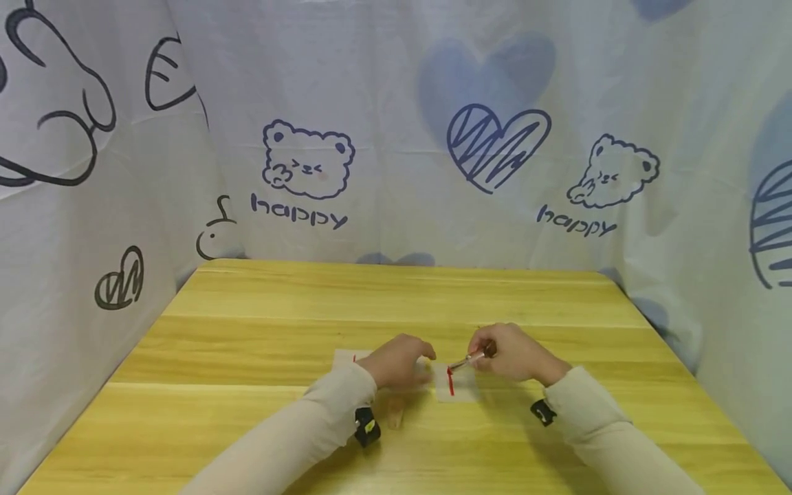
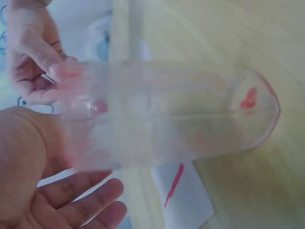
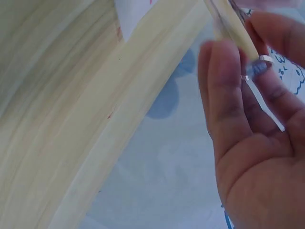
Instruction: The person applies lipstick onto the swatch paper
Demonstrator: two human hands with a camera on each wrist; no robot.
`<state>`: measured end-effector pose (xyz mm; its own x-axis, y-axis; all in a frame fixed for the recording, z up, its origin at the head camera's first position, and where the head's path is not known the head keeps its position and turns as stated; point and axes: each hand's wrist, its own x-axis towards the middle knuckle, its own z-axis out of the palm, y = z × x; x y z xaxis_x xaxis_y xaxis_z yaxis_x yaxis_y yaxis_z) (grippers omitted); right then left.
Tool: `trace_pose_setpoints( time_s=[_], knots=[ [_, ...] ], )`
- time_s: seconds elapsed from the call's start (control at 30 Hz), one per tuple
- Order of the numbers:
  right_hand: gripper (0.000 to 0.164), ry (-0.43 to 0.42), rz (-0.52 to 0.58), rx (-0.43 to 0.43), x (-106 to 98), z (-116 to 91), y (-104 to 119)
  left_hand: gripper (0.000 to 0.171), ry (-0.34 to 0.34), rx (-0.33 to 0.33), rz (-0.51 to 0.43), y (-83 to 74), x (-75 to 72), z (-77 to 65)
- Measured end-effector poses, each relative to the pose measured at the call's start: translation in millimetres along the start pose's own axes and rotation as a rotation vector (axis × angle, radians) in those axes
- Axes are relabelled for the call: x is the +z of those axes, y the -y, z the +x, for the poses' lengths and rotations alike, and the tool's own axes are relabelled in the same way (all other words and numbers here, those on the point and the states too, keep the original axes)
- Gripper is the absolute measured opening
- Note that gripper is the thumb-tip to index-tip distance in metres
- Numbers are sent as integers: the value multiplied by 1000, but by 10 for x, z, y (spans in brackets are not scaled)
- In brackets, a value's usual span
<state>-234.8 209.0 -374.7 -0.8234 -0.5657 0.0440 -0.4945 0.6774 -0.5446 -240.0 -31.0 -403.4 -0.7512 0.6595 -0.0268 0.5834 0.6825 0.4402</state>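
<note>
My right hand (image 1: 509, 350) pinches a slim paintbrush (image 1: 470, 358) between thumb and fingertips, its tip at the top of a red stroke (image 1: 451, 381) on a small white paper (image 1: 465, 392). The handle's end (image 3: 257, 68) shows blurred in the right wrist view. To the left, my left hand (image 1: 399, 361) hovers with extended, blurred fingers near the paper and grips nothing visible. A clear tube-like container (image 2: 190, 114) with red smears stands close before that hand, large in the left wrist view. In the head view it shows faintly below the wrist.
Partly behind my left hand lies another white paper (image 1: 343, 357) with a red mark. The wooden table (image 1: 247, 330) has its far edge against a white curtain (image 1: 396, 172) printed with hearts and bears. Black straps (image 1: 368, 426) sit on both wrists.
</note>
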Motion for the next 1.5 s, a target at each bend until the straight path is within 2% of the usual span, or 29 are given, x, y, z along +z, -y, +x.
trace_pose_setpoints(
  time_s=[0.07,0.13,0.33,0.5,0.6,0.7,0.87,1.0,1.17,1.33,1.5],
  knots=[
    [5,-50,18,17,29,-8,11,39,-44,7,-44,22,-34,-60],
    [5,-107,38,25,65,-14,23,41,-85,-8,-128,35,-62,-124],
    [8,-273,125,44,174,-25,130,44,-208,-83,-406,40,-119,-287],
    [14,-367,265,66,277,-47,260,44,-290,-161,-634,13,-113,-395],
    [17,-398,382,60,341,-49,328,45,-334,-194,-788,-22,-100,-446],
    [17,-409,497,60,401,-40,414,47,-364,-191,-964,-61,-62,-475],
    [22,-364,719,64,507,-39,559,49,-401,-184,-1192,-128,27,-532],
    [27,-322,852,52,558,-21,627,49,-464,-168,-1267,-174,77,-564],
    [29,-259,951,23,590,11,648,45,-539,-122,-1273,-189,113,-567],
    [34,-200,944,5,625,38,643,44,-581,-94,-1309,-182,138,-567],
    [35,-184,941,-4,644,51,635,47,-617,-67,-1369,-191,157,-563]
  ],
)
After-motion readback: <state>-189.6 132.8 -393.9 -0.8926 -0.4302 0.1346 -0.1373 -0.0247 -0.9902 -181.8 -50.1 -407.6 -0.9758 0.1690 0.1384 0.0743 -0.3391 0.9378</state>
